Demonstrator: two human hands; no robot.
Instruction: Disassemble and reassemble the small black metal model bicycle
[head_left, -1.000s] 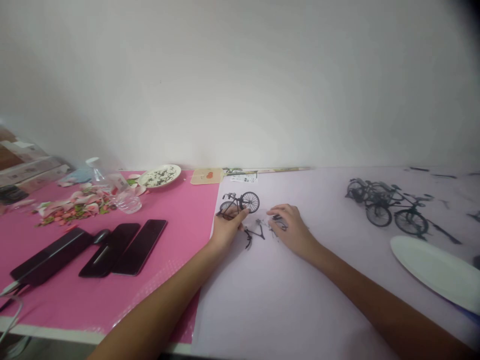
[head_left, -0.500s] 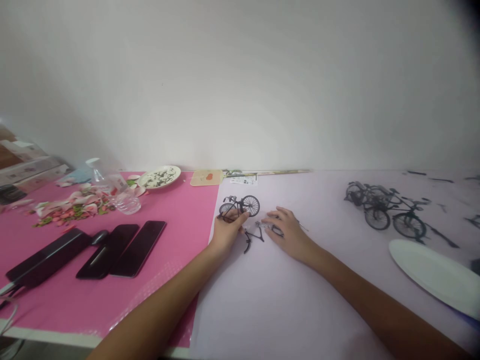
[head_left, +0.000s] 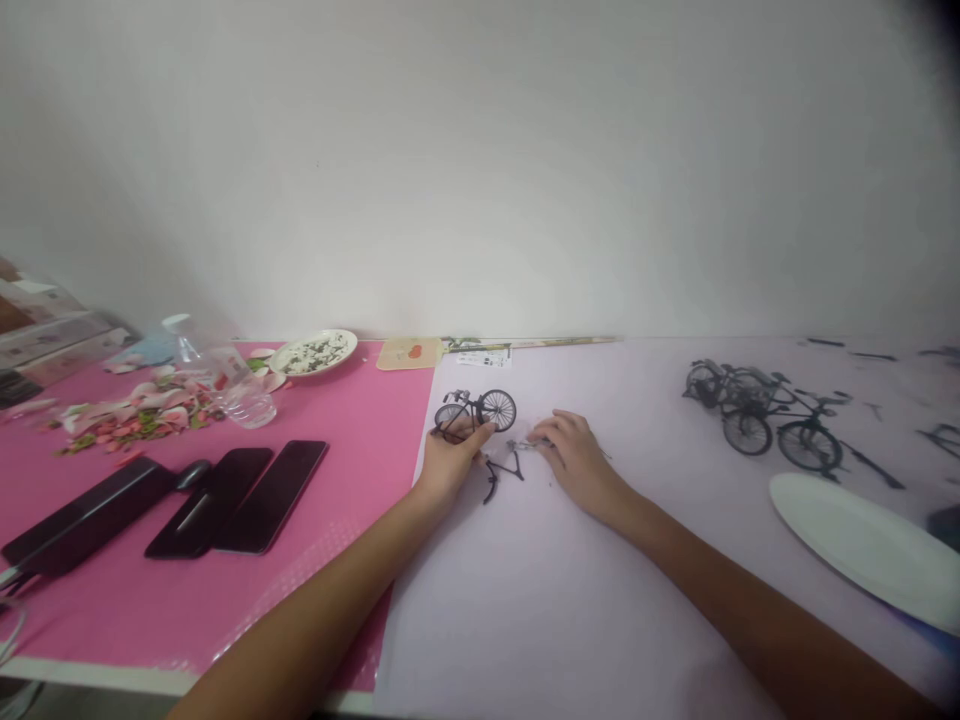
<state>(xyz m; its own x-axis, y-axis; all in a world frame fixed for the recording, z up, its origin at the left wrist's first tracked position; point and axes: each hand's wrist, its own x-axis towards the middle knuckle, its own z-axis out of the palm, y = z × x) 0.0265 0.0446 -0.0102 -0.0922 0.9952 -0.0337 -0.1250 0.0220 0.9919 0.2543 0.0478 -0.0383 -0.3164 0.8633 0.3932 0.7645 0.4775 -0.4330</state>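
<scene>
My left hand [head_left: 448, 466] is closed around a small black model bicycle [head_left: 475, 416], its spoked wheels and handlebar standing above my fingers. Just right of that hand, a dark bent frame piece [head_left: 504, 475] lies on the pale sheet. My right hand [head_left: 576, 462] rests low over the sheet with fingers bent together beside a small greyish part [head_left: 517, 446]. A thin slender end pokes out behind its knuckles; what the fingers grip is hidden.
Assembled model bicycles [head_left: 772, 412] stand at right, near loose dark parts and a white plate [head_left: 862, 545]. On the pink cover at left lie two phones [head_left: 274, 495], a black case [head_left: 90, 510], a plastic bottle [head_left: 240, 385] and petals [head_left: 150, 415]. A fly swatter [head_left: 409, 353] lies along the wall.
My right hand's fingers have drawn closer together, and the dark curved part seen beneath them is no longer visible. My left hand keeps its hold on the model bicycle. The view has shifted slightly.
</scene>
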